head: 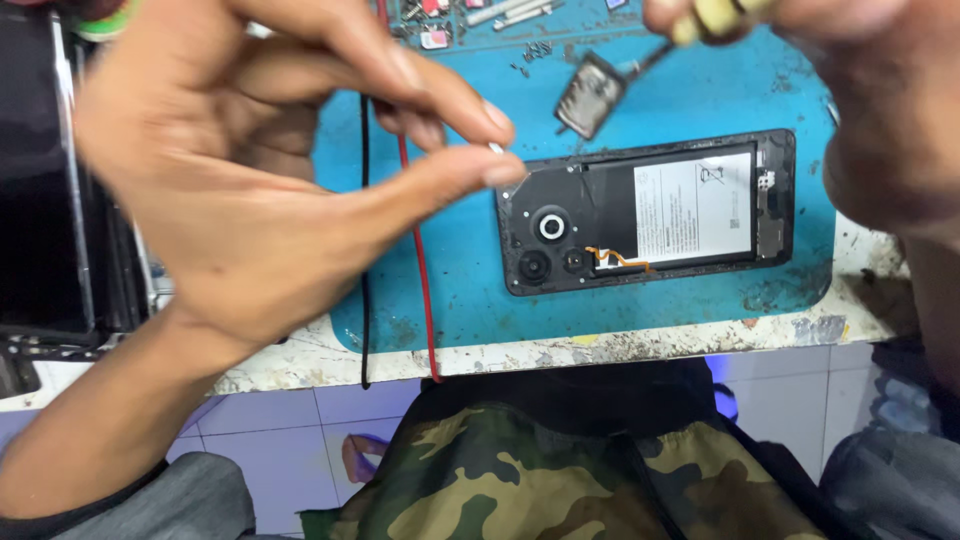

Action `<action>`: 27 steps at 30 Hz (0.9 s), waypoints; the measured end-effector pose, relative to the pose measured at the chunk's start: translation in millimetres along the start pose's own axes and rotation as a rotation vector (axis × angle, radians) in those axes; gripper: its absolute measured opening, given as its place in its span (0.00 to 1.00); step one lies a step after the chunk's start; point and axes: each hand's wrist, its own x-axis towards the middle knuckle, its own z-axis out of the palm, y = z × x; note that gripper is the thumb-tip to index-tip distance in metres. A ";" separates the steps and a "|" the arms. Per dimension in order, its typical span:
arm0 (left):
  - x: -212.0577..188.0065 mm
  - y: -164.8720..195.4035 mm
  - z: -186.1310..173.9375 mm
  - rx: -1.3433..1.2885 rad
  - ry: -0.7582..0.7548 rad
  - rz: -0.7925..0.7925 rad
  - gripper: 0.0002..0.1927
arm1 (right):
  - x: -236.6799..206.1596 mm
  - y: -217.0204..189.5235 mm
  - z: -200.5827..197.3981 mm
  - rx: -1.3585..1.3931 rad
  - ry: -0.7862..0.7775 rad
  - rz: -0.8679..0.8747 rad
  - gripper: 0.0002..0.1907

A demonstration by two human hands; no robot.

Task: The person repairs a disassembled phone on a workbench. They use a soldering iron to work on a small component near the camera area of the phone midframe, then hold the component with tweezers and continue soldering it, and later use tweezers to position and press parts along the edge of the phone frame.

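My left hand (pixel 270 170) is raised close to the camera, its thumb and forefinger pinching a tiny silvery screw (pixel 497 149). My right hand (pixel 860 90) at the upper right grips the yellowish handle of a screwdriver (pixel 715 18), whose thin shaft points down and to the left toward a small grey metal plate (pixel 590 93). Below and between the hands an opened black phone (pixel 648 210) lies on a blue work mat (pixel 460 290), its back cover off, showing the camera lenses, an orange flex cable and a battery with a white label.
A red wire (pixel 422 290) and a black wire (pixel 364 260) run down across the mat and over the worn white table edge (pixel 600 348). Loose screws and small parts (pixel 480 20) lie at the mat's far side. Dark equipment (pixel 45 200) stands at the left. Camouflage trousers (pixel 530 470) fill the bottom.
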 end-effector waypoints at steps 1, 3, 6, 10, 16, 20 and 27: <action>-1.6 -2.4 1.6 0.013 -0.032 0.084 0.20 | -7.2 3.1 -0.4 0.046 0.021 -0.027 0.07; -4.2 -6.1 0.1 0.053 -0.087 0.167 0.21 | -19.9 10.8 1.6 0.113 0.044 -0.071 0.05; -6.6 -12.2 0.1 0.113 -0.124 0.162 0.20 | -29.0 20.5 4.2 0.161 0.047 -0.108 0.04; -9.3 -13.6 2.1 0.112 -0.098 0.111 0.21 | -26.7 19.7 5.3 0.156 0.039 -0.092 0.04; -5.2 -11.8 5.8 0.115 -0.090 0.095 0.20 | -18.5 3.6 4.0 0.099 0.033 -0.040 0.04; -3.5 -8.3 8.1 0.113 -0.070 0.033 0.20 | -7.2 -9.7 0.5 0.004 -0.013 -0.052 0.04; -4.0 -7.8 7.8 0.169 -0.028 0.019 0.17 | 23.8 -22.7 14.4 -0.098 -0.032 -0.030 0.06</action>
